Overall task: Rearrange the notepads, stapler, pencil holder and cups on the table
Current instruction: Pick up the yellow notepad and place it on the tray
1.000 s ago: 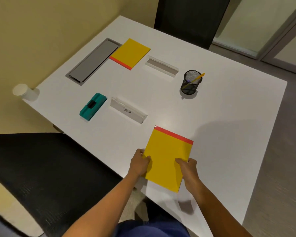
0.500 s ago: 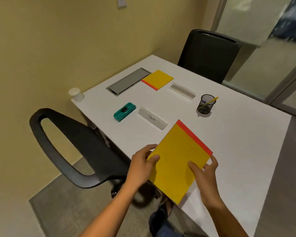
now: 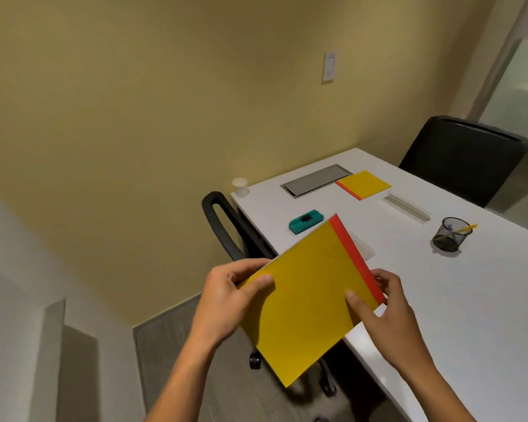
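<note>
Left fingers (image 3: 258,280) pinched over the near corner of a yellow notepad (image 3: 305,296), thumb on top; left hand (image 3: 226,300) clamped on it. Right fingers (image 3: 355,303) pressed on the cover beside the red binding strip, right hand (image 3: 387,312) gripping that edge. Notepad held tilted in the air, clear of the desk (image 3: 485,300), hanging partly past its near edge over the floor.

Outward on the desk: teal stapler (image 3: 305,224) just beyond the raised pad; second yellow notepad (image 3: 363,184) farther back, beside the grey cable hatch (image 3: 316,179); mesh pencil holder (image 3: 451,238) with a yellow pencil, well off to the right; one white cup (image 3: 240,187) at the far left corner. A black chair (image 3: 226,226) is tucked against the desk side.

Judgement: task early. One notepad in hand, not yet set down; stapler, holder, cup and other pad look untouched
</note>
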Demonstrator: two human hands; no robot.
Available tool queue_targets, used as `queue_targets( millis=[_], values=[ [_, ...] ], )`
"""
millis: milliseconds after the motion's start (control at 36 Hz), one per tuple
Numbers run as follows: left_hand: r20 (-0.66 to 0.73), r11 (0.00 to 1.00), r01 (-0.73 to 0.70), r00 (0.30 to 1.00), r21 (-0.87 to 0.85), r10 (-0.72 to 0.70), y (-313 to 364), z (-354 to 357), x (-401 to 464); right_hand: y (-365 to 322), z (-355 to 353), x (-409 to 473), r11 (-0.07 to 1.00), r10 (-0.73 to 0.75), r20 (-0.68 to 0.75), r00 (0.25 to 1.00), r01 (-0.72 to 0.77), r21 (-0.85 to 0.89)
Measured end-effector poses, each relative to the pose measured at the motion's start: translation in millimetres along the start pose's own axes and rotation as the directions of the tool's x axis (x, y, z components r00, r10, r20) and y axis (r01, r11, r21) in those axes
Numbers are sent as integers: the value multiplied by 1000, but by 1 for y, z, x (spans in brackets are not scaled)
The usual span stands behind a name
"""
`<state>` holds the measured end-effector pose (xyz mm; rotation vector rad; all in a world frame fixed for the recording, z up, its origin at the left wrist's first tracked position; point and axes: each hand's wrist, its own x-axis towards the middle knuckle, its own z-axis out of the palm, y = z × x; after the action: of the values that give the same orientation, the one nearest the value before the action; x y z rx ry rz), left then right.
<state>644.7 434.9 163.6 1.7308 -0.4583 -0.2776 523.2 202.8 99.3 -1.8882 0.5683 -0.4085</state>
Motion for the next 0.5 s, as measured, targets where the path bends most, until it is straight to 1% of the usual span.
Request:
queue_targets(
  millis=[139, 222, 306, 389, 500],
  values=[
    [-93, 1000, 12, 996, -22, -14, 8, -42, -2, -32, 23, 18, 997, -74, 124, 989, 74, 7],
    [-158, 998, 27, 987, -56, -36, 10, -58, 3, -42, 34, 36, 997, -81, 213, 974, 81, 12],
    [-241, 996, 20, 970, -89, -41, 11, -70, 11, -49, 43, 55, 996, -81, 322, 943, 68, 52],
    [-305, 986, -3, 951, -166, -49, 11, -77, 23, -55, 50, 71, 992, -94, 409, 908, 50, 117],
    [-412, 950, -11, 903, -313, -125, 12, -77, 42, -57, 59, 89, 988, -89, 433, 897, 23, 156]
  ],
)
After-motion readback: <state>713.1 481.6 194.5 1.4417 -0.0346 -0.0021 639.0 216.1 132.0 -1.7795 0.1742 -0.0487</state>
